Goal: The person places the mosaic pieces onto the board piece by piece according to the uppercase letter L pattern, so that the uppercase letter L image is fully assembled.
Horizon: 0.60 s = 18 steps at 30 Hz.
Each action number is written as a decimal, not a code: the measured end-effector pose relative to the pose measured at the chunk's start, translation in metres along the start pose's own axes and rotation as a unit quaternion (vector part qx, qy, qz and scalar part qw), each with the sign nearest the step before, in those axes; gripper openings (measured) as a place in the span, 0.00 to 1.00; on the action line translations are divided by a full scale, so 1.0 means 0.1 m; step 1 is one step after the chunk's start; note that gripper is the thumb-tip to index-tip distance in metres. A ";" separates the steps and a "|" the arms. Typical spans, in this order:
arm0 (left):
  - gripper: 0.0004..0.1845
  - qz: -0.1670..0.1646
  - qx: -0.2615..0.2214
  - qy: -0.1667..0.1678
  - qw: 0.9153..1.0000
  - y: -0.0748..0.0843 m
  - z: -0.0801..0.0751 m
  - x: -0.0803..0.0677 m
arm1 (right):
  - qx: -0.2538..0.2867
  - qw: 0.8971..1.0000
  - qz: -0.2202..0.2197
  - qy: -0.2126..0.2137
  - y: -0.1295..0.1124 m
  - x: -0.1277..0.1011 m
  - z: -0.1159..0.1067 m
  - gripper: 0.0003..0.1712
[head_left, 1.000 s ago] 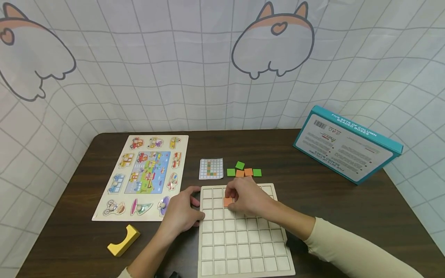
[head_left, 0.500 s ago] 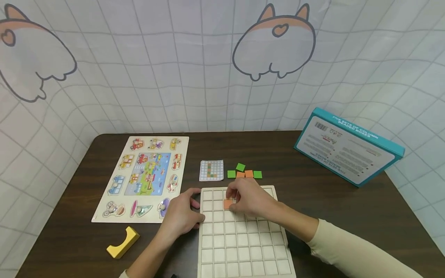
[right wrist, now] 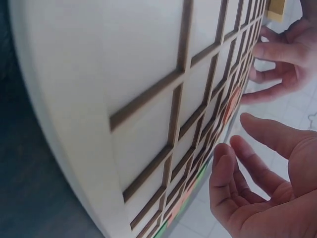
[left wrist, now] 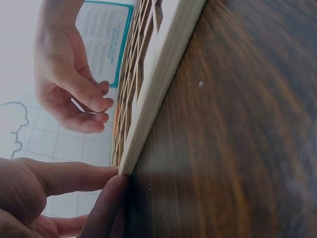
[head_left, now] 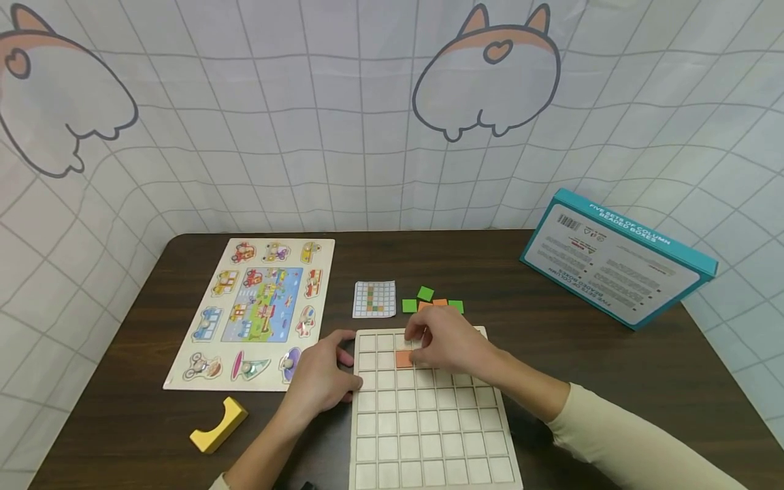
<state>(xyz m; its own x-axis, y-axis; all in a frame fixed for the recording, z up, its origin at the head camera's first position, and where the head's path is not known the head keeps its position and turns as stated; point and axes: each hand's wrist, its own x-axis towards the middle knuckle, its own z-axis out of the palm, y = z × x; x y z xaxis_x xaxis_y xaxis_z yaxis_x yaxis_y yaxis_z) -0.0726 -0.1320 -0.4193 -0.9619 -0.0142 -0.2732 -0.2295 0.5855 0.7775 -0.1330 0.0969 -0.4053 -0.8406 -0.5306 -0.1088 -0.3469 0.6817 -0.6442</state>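
**Orange tile seated in grid; right hand off it**

Change from earlier frames: the right hand (head_left: 450, 344) had its fingertips on the orange tile (head_left: 403, 359); it has since lifted and shifted slightly far-right, so the tile shows fully. Tile lies flat in a cell of the second row from the far edge, third column from the left, of the wooden grid board (head_left: 429, 435). Right wrist view: right-hand fingers loosely extended, holding nothing, just above the board. Left hand (head_left: 321, 378) unchanged: fingers lie relaxed against the board's far-left corner, touching its edge (left wrist view confirms contact), gripping nothing.

Loose green and orange tiles (head_left: 431, 303) sit on the table (head_left: 612, 367) just beyond the board, partly hidden by the right hand. Pattern card (head_left: 374, 299) to their left.

Writing: teal box (head_left: 618, 255), far right, reads "FIVE SETS OF COLUMN BEADED BOXES"; barcode beside it; smaller print illegible.

Left: vehicle peg puzzle (head_left: 257, 309); yellow curved block (head_left: 218, 425) near it.
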 end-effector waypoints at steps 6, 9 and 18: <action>0.40 -0.001 -0.002 -0.001 1.000 0.00 -0.01 0.00 | -0.003 1.000 0.001 0.008 0.04 0.00 -0.07 0.09; 0.40 -0.001 -0.004 0.000 1.000 0.00 -0.01 0.00 | 0.002 1.000 -0.003 0.015 0.06 0.00 -0.10 0.09; 0.40 0.001 -0.011 -0.001 1.000 -0.01 0.00 0.00 | 0.002 0.999 0.025 0.020 0.16 -0.01 -0.23 0.10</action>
<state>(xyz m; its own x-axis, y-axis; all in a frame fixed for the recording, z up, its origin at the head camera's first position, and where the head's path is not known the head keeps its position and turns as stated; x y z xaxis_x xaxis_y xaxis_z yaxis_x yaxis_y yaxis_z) -0.0725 -0.1327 -0.4198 -0.9619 -0.0122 -0.2733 -0.2316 0.5677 0.7900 -0.1476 0.1199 -0.3986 -0.8731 -0.4749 -0.1103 -0.3025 0.7052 -0.6412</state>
